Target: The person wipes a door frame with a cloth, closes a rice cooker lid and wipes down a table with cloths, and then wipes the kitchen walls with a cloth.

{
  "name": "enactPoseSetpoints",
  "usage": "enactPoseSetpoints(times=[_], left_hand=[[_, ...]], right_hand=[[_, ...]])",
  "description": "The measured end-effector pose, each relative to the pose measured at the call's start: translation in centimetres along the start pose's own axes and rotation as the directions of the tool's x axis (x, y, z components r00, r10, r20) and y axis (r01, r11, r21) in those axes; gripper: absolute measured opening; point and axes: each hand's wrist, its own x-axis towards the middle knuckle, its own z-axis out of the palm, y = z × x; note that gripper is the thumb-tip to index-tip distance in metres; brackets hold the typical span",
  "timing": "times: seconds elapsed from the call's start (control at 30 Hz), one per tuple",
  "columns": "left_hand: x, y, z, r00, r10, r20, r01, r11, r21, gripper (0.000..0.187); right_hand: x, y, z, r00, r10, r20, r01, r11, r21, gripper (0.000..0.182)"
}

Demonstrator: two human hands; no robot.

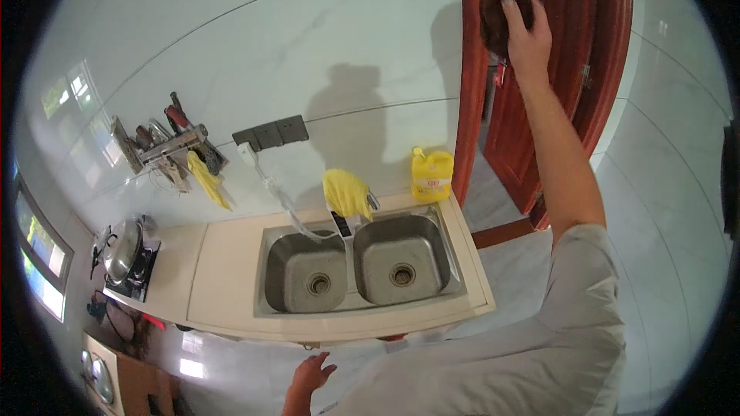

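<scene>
My right hand [528, 35] is raised at the upper right, its fingers and thumb on a dark brown object [501, 11], in front of the red-brown door frame. What the object is, I cannot make out. Low in the view, my left hand [312, 374] hangs before the counter's front edge with thumb and fingers apart and nothing in it. Beyond it, a double steel sink [351, 268] is set in the cream counter [223, 270]. A yellow cloth [347, 192] is draped over the faucet.
A yellow jug [432, 176] stands at the counter's back right corner. The door [539, 108] is on the right. Against the wall are a knife rack [173, 145] with a yellow cloth and a socket strip [270, 135]. A lidded pot [123, 250] sits on the stove at left.
</scene>
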Motion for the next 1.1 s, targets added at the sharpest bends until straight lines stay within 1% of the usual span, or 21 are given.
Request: enactPoseSetpoints(times=[0.03,0.1,0.2,0.3,0.33,0.37,0.4,0.47,0.5,0.53,0.57,0.63,0.73,0.8,0.83,0.87,0.9,0.93,1.0,1.07,1.1], left_hand=[[-0.3,-0.5,0.1,0.997,-0.074,-0.015,0.074,0.997,-0.027,0.062],[-1.6,0.9,-0.9,0.967,-0.255,0.022,0.256,0.961,-0.109,0.059],[-4.5,-0.2,2.2,0.951,-0.309,-0.012,0.307,0.950,-0.054,0.061],[-7.2,3.0,4.5,0.851,-0.508,0.129,0.519,0.852,-0.069,0.058],[-8.2,4.9,4.9,0.837,-0.521,0.167,0.541,0.834,-0.112,0.057],[-8.7,5.7,5.8,0.819,-0.542,0.185,0.567,0.813,-0.130,0.056],[-8.9,5.9,6.6,0.811,-0.555,0.186,0.581,0.799,-0.153,0.055],[-8.9,6.2,7.7,0.797,-0.577,0.179,0.603,0.773,-0.195,0.053],[-8.6,6.0,8.3,0.791,-0.587,0.173,0.611,0.760,-0.219,0.052],[-8.5,5.8,8.9,0.787,-0.593,0.169,0.616,0.748,-0.247,0.052],[-8.2,5.4,9.6,0.783,-0.600,0.162,0.620,0.736,-0.274,0.051],[-8.4,4.6,11.2,0.766,-0.626,0.145,0.634,0.700,-0.330,0.049],[-9.7,3.0,14.0,0.738,-0.662,0.134,0.644,0.630,-0.433,0.047],[-12.0,1.4,17.2,0.721,-0.683,0.115,0.624,0.568,-0.537,0.046],[-13.1,0.2,19.0,0.720,-0.688,0.090,0.553,0.490,-0.674,0.045],[-13.4,0.4,19.7,0.733,-0.678,0.058,0.314,0.262,-0.913,0.044],[-14.6,0.3,20.0,0.742,-0.670,0.040,0.531,0.549,-0.646,0.039],[-15.7,1.3,19.2,0.750,-0.661,0.022,0.645,0.723,-0.249,0.034],[-15.5,2.6,19.6,0.732,-0.681,-0.039,0.643,0.708,-0.292,0.030],[-14.9,2.8,20.1,0.822,-0.569,-0.006,0.561,0.812,-0.164,0.040],[-14.1,1.5,20.6,0.818,-0.575,0.004,0.567,0.806,-0.168,0.040]], right_hand=[[2.6,1.4,1.4,0.972,-0.233,-0.015,0.225,0.952,-0.209,0.049],[6.4,0.3,3.8,0.954,-0.288,0.087,0.301,0.910,-0.286,0.055],[11.0,3.5,7.6,0.929,-0.352,0.118,0.368,0.833,-0.413,0.051],[11.4,5.6,11.5,0.978,-0.131,0.165,0.195,0.859,-0.473,0.047],[12.2,13.7,14.8,0.884,-0.443,0.148,0.462,0.785,-0.413,0.044],[10.1,16.5,16.7,0.849,-0.497,0.180,0.529,0.794,-0.300,0.042],[5.7,18.0,17.4,0.910,-0.351,0.221,0.415,0.750,-0.515,0.047],[-2.0,20.9,18.5,0.922,-0.356,0.154,0.384,0.792,-0.474,0.034],[-6.4,22.9,18.2,0.866,-0.449,0.222,0.500,0.762,-0.412,0.031],[-12.4,25.9,17.2,0.790,-0.403,0.463,0.588,0.711,-0.385,0.029],[-17.4,25.1,15.9,0.831,-0.061,0.553,0.200,0.960,-0.195,0.024],[-23.4,26.9,12.1,0.406,-0.359,0.840,0.665,0.746,-0.002,0.021],[-19.0,25.6,11.8,0.271,-0.513,0.815,0.839,0.541,0.062,0.025],[-11.4,25.5,13.8,0.523,-0.569,0.634,0.799,0.586,-0.134,0.026],[-5.4,25.2,14.9,0.629,-0.447,0.636,0.693,0.694,-0.198,0.028],[-0.2,23.3,16.1,0.821,-0.134,0.554,0.511,0.604,-0.611,0.032],[3.4,23.4,16.4,0.911,-0.355,0.212,0.393,0.584,-0.710,0.034],[7.7,22.6,17.0,0.941,-0.337,0.037,0.293,0.752,-0.590,0.037],[10.6,19.4,20.6,0.913,-0.350,-0.210,0.148,0.762,-0.630,0.036],[7.9,12.0,23.5,0.975,-0.186,-0.119,0.100,0.854,-0.511,0.038],[6.4,15.4,26.1,0.883,-0.468,0.042,0.404,0.710,-0.577,0.038]])
